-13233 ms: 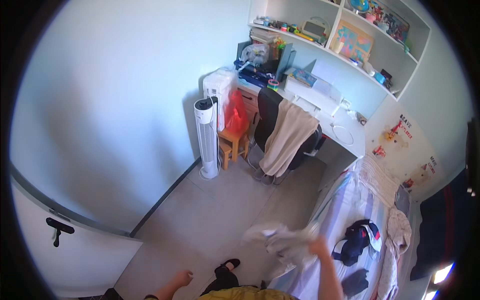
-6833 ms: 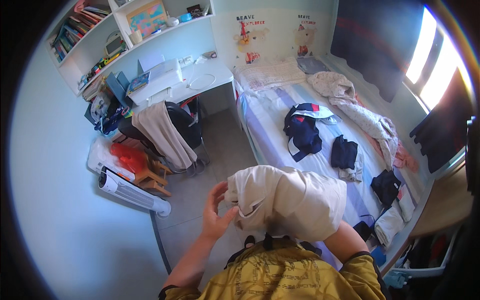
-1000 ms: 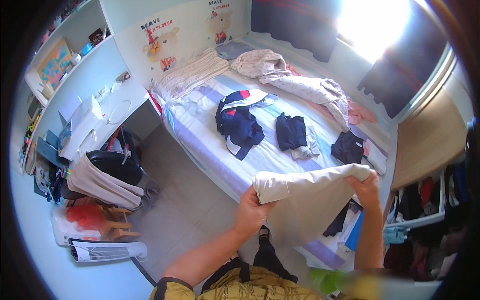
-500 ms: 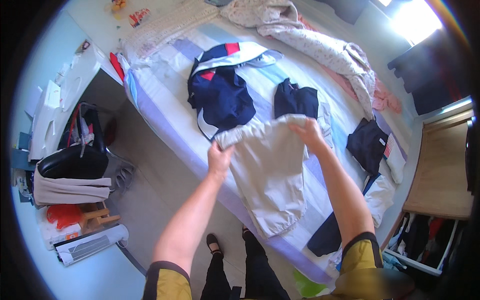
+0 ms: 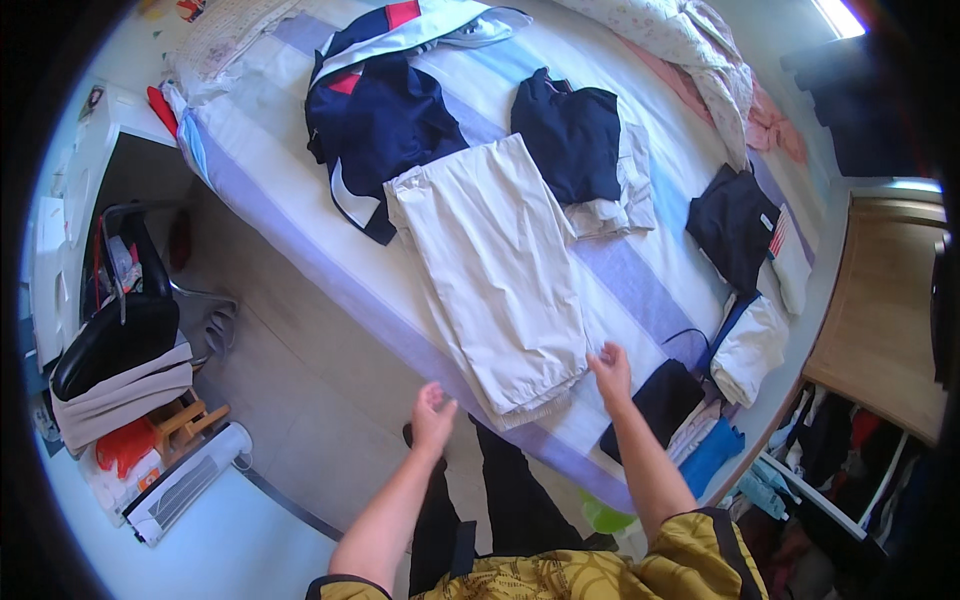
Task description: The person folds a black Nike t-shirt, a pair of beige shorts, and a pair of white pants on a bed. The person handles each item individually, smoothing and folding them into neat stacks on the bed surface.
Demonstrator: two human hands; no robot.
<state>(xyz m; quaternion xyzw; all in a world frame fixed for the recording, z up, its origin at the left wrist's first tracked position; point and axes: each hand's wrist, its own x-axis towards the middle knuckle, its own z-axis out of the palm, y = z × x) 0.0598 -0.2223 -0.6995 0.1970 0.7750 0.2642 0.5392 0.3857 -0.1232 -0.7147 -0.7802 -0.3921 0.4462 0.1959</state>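
Observation:
Light beige trousers (image 5: 490, 270) lie folded lengthwise on the striped bed, waistband toward the far side and gathered cuffs near the bed's front edge. My left hand (image 5: 433, 418) hovers left of the cuffs, apart from the cloth, fingers loosely bent and holding nothing. On the other side, my right hand (image 5: 612, 372) is by the right edge of the trouser legs, fingers apart; whether a fingertip touches the cloth I cannot tell. A navy, white and red jacket (image 5: 385, 115) lies partly under the waistband. Right of it, a folded dark garment (image 5: 567, 135) rests on pale folded clothing (image 5: 635, 190).
Folded dark (image 5: 733, 225) and white clothes (image 5: 750, 350) line the bed's right side, with a black folded item (image 5: 655, 405) nearer me. An open drawer (image 5: 820, 490) holds clothes at lower right. A black chair (image 5: 120, 335) stands left; a floral quilt (image 5: 690, 60) lies far right.
The trousers, held up by the waistband in both hands before, now lie on the bed. Both hands have let go of the waistband and moved back toward me, to either side of the cuffs.

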